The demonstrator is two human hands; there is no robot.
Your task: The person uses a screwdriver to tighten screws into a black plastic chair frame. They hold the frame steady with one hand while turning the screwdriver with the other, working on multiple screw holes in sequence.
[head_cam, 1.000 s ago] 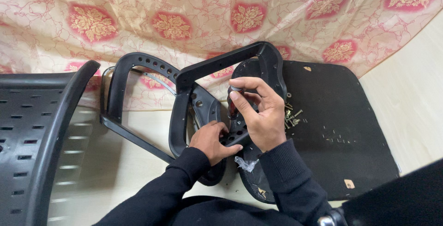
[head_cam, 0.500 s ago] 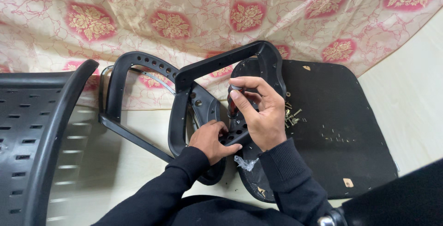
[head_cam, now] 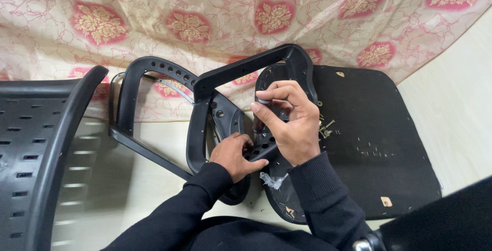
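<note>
A black plastic chair armrest frame (head_cam: 241, 71) stands on edge in front of me, against the black underside of a chair seat (head_cam: 374, 133). My left hand (head_cam: 233, 154) grips the lower bracket of the armrest, where several holes show. My right hand (head_cam: 289, 123) is raised above it, thumb and fingers pinched on a small dark part (head_cam: 264, 101), likely a screw or washer. A small heap of brass-coloured screws (head_cam: 325, 128) lies on the seat base just right of my right hand.
A second black armrest frame (head_cam: 138, 102) lies to the left. A perforated black chair back (head_cam: 31, 153) fills the left edge. A floral pink and cream cloth (head_cam: 230, 15) covers the floor behind. Pale floor (head_cam: 451, 102) shows at right. Another dark chair part (head_cam: 451, 220) sits bottom right.
My right hand's fingers have shifted slightly on the small part near the armrest. The left hand and the chair parts stay where they were.
</note>
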